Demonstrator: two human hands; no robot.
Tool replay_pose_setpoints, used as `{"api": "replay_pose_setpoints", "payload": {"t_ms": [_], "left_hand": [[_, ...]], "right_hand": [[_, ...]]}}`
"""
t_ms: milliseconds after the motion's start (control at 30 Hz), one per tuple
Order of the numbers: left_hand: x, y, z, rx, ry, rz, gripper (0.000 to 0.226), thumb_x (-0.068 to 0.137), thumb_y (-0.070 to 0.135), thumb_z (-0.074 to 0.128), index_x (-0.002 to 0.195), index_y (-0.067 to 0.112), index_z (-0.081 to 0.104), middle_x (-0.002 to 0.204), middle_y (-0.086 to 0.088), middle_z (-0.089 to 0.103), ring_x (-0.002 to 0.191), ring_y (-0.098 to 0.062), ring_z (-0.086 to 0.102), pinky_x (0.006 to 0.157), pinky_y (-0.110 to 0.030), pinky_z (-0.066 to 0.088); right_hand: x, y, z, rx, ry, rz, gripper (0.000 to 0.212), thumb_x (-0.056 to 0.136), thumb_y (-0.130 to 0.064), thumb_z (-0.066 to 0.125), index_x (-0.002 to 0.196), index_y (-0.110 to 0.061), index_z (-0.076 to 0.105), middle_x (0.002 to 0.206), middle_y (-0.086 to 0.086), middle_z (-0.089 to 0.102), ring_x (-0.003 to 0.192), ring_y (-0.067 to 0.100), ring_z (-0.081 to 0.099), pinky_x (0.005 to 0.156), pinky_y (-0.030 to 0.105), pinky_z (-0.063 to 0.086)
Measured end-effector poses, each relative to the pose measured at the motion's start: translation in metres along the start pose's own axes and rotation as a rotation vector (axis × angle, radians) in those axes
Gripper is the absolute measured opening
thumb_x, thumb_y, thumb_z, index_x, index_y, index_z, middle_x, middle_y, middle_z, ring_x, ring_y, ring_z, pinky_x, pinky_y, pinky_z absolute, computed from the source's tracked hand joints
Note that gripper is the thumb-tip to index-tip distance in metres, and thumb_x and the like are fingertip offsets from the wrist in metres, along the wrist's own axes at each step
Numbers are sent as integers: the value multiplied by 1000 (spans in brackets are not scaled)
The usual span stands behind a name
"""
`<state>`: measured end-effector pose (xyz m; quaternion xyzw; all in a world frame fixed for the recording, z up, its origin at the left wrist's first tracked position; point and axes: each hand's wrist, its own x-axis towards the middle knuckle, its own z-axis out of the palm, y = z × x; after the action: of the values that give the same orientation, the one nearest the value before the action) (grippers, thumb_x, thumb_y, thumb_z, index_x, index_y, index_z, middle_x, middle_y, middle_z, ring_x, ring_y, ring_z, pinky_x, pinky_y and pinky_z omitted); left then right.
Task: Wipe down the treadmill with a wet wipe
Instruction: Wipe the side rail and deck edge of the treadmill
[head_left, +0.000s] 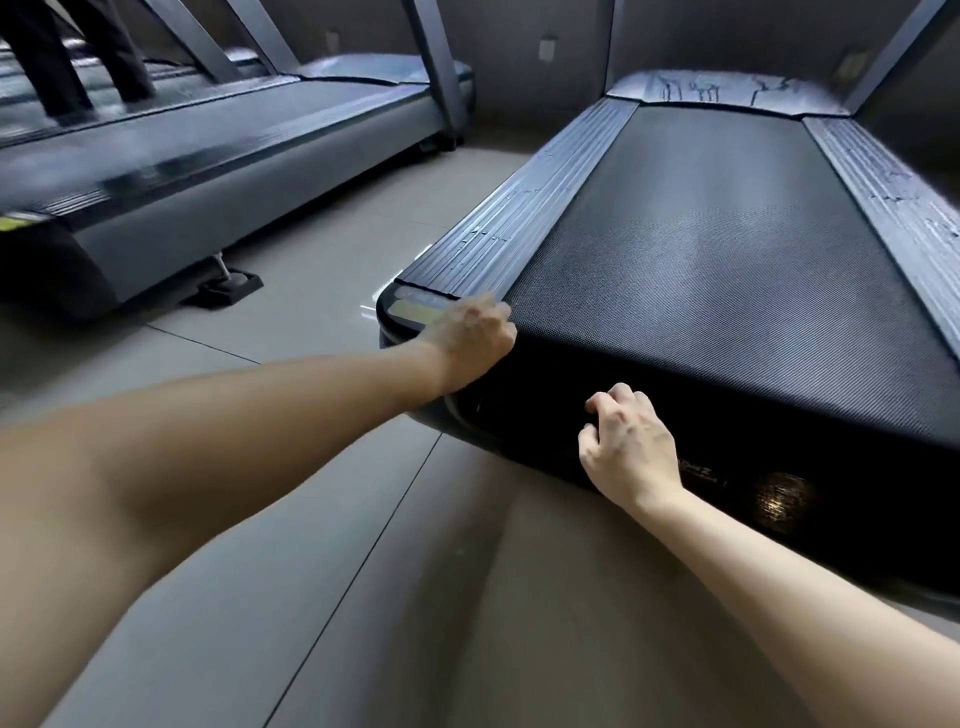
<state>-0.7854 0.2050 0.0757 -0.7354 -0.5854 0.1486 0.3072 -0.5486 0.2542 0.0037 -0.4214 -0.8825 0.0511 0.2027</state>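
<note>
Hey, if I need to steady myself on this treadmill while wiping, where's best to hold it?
Probably the rear left corner of the treadmill, from behind, where your left hand rests: the end cap is rounded. The right hand is on the rear face.

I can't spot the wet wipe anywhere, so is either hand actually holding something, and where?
No wipe shows. The left hand rests on the treadmill's rear corner; the right hand, fingers curled, touches its rear end. What's under either cannot be told.

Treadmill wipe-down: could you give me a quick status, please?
Left hand on the treadmill rear corner, fingers curled, blurred. Right hand curled against the rear end cover. No wipe visible. Nothing in the way.
</note>
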Motion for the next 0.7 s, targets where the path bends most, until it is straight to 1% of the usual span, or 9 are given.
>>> {"api": "replay_pose_setpoints", "payload": {"t_ms": [100,200,300,367,433,500,567,633,700], "left_hand": [[-17,26,19,94,-45,154,30,80,0,42,73,16,66,75,-3,58,73,-23,56,69,-35,50],[-30,40,28,75,-85,292,27,86,2,42,78,17,63,76,-1,58,73,-22,54,74,-35,49],[-44,34,27,133,-59,345,25,87,2,45,77,17,61,73,-1,56,71,-23,53,75,-36,47],[-51,28,27,180,17,309,25,87,1,44,77,16,61,74,-3,57,72,-25,53,75,-38,44],[-54,20,26,148,116,237,20,87,3,49,76,16,60,75,-5,58,71,-27,55,73,-39,42],[-54,12,24,73,202,156,15,88,8,57,75,16,59,73,-6,57,69,-28,54,69,-40,39],[-60,7,26,-2,276,66,18,91,13,60,74,15,59,73,-7,59,69,-29,54,67,-40,37],[-71,10,28,-87,318,-32,24,97,18,54,77,14,65,77,-8,64,72,-29,58,66,-40,39],[-83,12,35,-274,319,-159,26,97,25,52,79,15,69,81,-6,67,77,-27,62,67,-38,43]], "right_hand": [[-5,3,2,-26,15,-55,24,86,-19,61,107,-10,68,104,7,59,98,27,56,85,39,52],[-7,7,5,-54,37,-103,20,81,-16,65,100,-8,69,101,9,60,93,29,56,82,41,52],[-6,7,9,-82,40,-123,20,79,-15,66,97,-8,68,99,10,59,90,29,56,80,42,52],[-4,3,11,-80,47,-126,19,78,-15,67,96,-8,68,97,10,59,88,29,56,78,42,52],[0,-4,13,-77,45,-128,19,79,-16,67,96,-8,68,98,10,58,89,29,56,78,42,51],[4,-12,14,-77,32,-140,20,80,-17,65,98,-8,68,102,10,59,93,29,56,82,43,51],[7,-24,18,-60,37,-180,23,79,-16,65,100,-8,69,109,10,60,99,31,57,87,44,50],[10,-38,21,-15,37,-229,28,78,-15,65,104,-8,70,118,11,61,108,32,56,94,44,48],[15,-53,24,35,27,-269,32,80,-15,62,111,-8,69,123,9,61,113,31,56,97,44,46]]}}
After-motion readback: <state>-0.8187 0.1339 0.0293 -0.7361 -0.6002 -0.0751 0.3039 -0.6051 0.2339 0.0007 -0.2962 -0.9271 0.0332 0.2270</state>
